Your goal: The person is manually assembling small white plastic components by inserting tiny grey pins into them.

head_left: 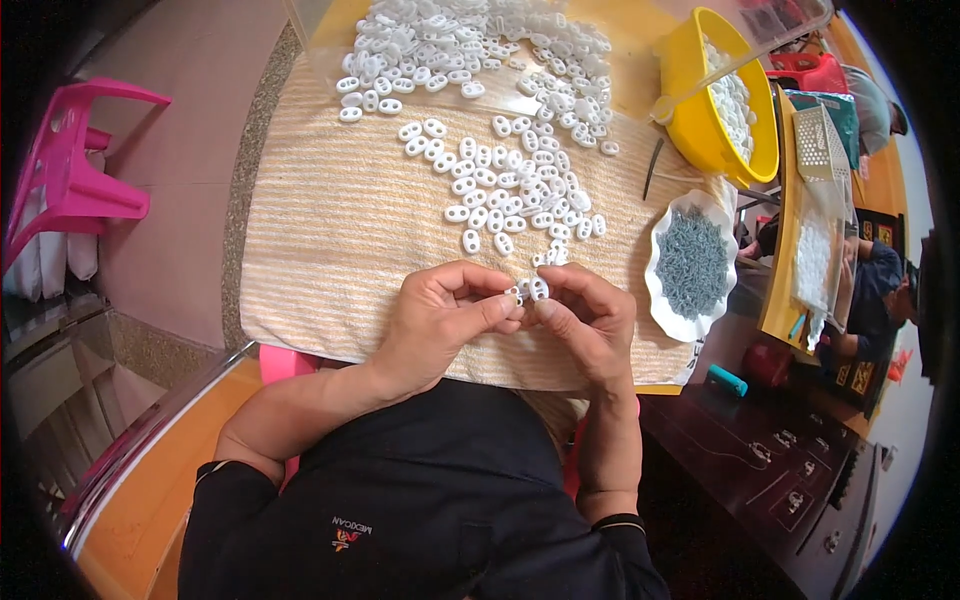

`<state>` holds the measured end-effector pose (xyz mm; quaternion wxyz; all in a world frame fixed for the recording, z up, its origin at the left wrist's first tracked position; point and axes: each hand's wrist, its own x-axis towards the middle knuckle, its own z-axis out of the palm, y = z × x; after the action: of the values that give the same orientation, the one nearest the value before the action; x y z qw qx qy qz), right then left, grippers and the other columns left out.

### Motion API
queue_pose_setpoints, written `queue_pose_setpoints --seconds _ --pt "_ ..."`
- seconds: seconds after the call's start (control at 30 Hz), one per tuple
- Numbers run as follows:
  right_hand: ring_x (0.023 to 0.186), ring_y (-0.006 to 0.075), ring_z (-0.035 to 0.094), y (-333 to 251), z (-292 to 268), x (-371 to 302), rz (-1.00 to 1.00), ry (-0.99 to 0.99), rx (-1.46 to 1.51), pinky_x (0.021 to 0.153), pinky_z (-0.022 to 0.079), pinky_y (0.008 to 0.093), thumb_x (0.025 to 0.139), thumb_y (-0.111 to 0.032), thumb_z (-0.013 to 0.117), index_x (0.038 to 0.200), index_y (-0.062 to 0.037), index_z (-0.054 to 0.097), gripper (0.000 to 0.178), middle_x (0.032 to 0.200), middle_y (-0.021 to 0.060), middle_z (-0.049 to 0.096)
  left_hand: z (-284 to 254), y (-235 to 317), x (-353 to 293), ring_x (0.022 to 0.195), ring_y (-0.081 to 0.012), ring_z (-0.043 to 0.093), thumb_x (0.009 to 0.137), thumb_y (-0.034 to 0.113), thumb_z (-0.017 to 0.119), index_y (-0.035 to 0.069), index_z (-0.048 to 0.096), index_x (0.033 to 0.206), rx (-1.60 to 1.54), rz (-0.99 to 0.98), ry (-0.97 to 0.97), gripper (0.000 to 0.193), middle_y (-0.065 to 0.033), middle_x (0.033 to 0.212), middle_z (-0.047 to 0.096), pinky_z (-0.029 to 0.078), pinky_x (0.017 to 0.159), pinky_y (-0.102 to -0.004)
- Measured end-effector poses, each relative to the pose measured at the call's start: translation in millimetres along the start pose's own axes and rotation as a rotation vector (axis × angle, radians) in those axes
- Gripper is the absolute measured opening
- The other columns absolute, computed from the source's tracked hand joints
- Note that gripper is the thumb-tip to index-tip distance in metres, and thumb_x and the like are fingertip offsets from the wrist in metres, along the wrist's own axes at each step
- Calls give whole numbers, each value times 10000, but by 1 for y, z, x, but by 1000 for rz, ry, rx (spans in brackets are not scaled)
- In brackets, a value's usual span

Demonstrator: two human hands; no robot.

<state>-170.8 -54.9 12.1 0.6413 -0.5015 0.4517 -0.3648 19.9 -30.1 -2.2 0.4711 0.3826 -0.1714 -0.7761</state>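
My left hand (pixel 440 315) and my right hand (pixel 595 325) meet near the front of a striped cloth. Pinched in the right fingers is a white oval two-hole piece (pixel 540 289), its holes facing up. Between my left thumb and forefinger sits a small white piece with holes (pixel 516 296), partly hidden by the fingertips. The two pieces are close together; whether they touch I cannot tell. Just beyond my fingers lie a few small white pieces (pixel 550 258), and a loose spread of white oval two-hole pieces (pixel 500 180) covers the middle of the cloth.
A larger heap of white pieces (pixel 430 40) fills the far side. To the right stand a scalloped white dish (pixel 657 290) of small grey-blue parts and a yellow tub (pixel 690 120) of white pieces. A dark strip (pixel 652 168) lies between. Another person (pixel 875 290) sits farther right; a pink stool (pixel 75 170) stands left.
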Motion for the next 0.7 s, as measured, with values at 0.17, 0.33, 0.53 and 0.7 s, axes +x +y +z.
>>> queue_pose_setpoints --seconds 0.17,0.33,0.53,0.7 --pt "846 179 657 -2 0 0 5 4 -39 744 534 279 854 87 598 1139 78 588 285 945 120 645 0 0 0 835 -161 664 883 4 612 -24 602 1041 3 10 -11 161 -128 937 666 574 767 -282" --pt "870 175 652 -1 -1 -1 19 -11 -14 759 538 284 856 81 602 1139 81 586 283 952 116 643 0 -1 0 838 -160 663 884 10 614 -29 600 1041 4 9 -13 162 -124 933 667 572 767 -279" --pt "881 178 651 0 1 -1 47 -9 22 778 541 292 860 73 607 1142 81 584 283 968 117 645 0 -2 -1 829 -158 662 883 10 617 -33 603 1032 -1 14 -13 156 -124 930 667 571 762 -280" --pt "880 181 652 -1 2 -1 56 6 27 780 541 294 860 73 607 1141 80 585 282 972 121 647 0 -3 0 823 -157 661 881 6 620 -33 607 1025 5 23 -18 150 -120 913 669 571 758 -282"
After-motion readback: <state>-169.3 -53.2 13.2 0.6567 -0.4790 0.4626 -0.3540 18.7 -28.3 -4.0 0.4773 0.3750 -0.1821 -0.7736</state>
